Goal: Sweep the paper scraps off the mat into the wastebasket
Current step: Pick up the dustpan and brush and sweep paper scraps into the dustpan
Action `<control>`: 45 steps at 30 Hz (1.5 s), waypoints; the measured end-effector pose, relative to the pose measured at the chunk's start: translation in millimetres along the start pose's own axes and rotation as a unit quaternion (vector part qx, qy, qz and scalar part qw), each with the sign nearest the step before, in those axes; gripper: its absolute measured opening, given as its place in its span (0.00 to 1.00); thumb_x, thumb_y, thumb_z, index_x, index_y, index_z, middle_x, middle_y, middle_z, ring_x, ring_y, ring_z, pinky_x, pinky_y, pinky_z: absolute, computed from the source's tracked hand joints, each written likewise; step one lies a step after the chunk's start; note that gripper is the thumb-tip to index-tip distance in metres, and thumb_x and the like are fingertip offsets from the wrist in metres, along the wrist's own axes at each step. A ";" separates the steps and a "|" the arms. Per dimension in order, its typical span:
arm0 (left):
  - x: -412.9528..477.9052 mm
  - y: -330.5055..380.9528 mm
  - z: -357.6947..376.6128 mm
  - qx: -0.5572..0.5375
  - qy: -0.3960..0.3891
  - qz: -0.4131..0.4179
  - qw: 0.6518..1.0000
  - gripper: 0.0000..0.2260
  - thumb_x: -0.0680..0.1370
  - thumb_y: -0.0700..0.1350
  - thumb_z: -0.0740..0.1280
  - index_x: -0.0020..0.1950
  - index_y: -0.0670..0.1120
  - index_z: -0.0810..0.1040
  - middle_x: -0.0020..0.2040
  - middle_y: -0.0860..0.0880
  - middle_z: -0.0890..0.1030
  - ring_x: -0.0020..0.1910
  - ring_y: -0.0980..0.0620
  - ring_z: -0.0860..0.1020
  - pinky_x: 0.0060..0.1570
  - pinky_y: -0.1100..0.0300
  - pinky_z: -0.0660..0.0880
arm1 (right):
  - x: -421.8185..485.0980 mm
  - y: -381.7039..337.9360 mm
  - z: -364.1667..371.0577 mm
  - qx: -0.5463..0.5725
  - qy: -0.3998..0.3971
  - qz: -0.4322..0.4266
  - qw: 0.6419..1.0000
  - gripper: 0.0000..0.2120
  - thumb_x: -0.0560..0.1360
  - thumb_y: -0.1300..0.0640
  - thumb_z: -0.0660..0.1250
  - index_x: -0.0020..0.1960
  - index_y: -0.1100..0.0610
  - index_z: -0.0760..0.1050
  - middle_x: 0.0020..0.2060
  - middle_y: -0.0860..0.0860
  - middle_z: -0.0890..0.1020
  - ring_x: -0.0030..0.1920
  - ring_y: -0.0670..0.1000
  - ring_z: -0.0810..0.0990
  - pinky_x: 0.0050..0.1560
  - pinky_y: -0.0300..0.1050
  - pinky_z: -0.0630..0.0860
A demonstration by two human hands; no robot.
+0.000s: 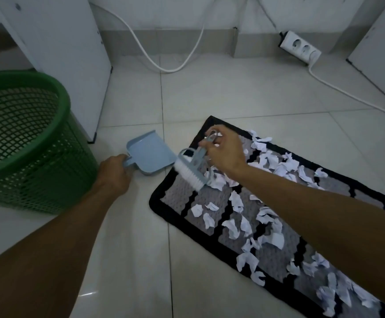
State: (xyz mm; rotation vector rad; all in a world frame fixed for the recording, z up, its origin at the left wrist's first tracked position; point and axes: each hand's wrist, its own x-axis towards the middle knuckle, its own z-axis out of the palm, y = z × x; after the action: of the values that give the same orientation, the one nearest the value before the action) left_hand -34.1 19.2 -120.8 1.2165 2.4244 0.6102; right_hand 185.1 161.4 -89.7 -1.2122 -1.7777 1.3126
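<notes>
From the head camera, your left hand (113,171) reaches out low over the floor with its fingers curled round the short handle of the pale blue dustpan (151,152). The pan lies on the tile, its lip turned toward the near left edge of the mat (177,198).

Your right hand (226,152) stretches across the mat's far end, its fingers wrapped round the grey handle of the brush (190,173). The brush is tilted. Its white bristles press down on the mat's black border, just beside the dustpan's lip.

White paper scraps (265,216) are strewn along the grey and black mat, from under your right wrist down to the near right corner. A few sit right against the bristles.

The green mesh wastebasket (56,88) stands on the floor to your left, near the dustpan and well apart from the mat, leaning slightly with its mouth open toward you. A white power strip (300,47) and cable (164,65) lie by the far wall.
</notes>
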 end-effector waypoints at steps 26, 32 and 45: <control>5.7 24.4 39.4 0.046 -0.093 0.143 0.984 0.11 0.77 0.50 0.63 0.46 0.43 0.78 0.36 0.49 0.74 0.39 0.46 0.76 0.41 0.55 0.73 | 25.4 1.7 -26.7 -0.214 -0.038 -0.200 0.955 0.03 0.79 0.60 0.66 0.52 0.53 0.74 0.43 0.55 0.84 0.42 0.56 0.84 0.44 0.57 0.82; 6.7 26.3 40.2 0.038 -0.096 0.150 0.983 0.10 0.76 0.50 0.64 0.45 0.43 0.78 0.34 0.52 0.72 0.37 0.48 0.75 0.38 0.57 0.71 | 35.7 -11.3 -42.1 -0.198 0.034 -0.204 0.958 0.03 0.79 0.61 0.66 0.52 0.56 0.75 0.42 0.55 0.84 0.42 0.56 0.84 0.43 0.58 0.83; 6.3 25.1 40.2 0.056 -0.077 0.183 0.979 0.10 0.76 0.49 0.64 0.51 0.45 0.80 0.33 0.56 0.69 0.38 0.48 0.74 0.40 0.58 0.70 | 30.2 -11.6 -43.2 -0.196 0.051 -0.191 0.961 0.03 0.80 0.61 0.66 0.52 0.55 0.75 0.40 0.51 0.82 0.36 0.48 0.80 0.36 0.40 0.77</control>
State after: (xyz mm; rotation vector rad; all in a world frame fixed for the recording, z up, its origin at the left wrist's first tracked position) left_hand -1.2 46.4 -142.2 1.7100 2.1464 0.4595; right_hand 206.9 204.8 -66.2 -1.0360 -2.1257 0.6870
